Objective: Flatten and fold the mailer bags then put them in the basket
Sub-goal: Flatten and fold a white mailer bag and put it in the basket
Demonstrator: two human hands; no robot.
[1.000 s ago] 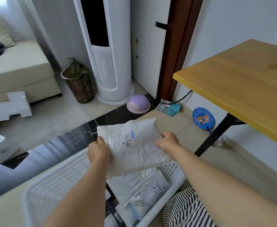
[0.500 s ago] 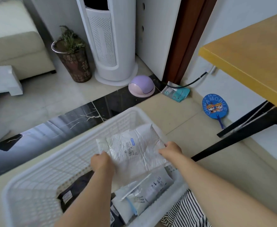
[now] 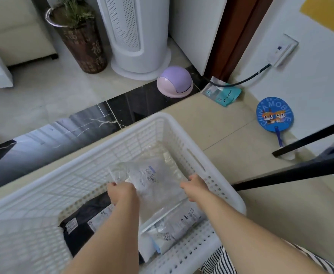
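Inside the one white basket [image 3: 193,139] I am on the placing step, my two hands, left [image 3: 122,192] and right [image 3: 194,186], each pinching a side of the folded white mailer bag [image 3: 156,186] above three bags already stowed, so next I judge: lower and let go.

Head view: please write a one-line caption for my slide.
Both hands, left and right, lower a folded white mailer bag into a white basket already holding other mailers.
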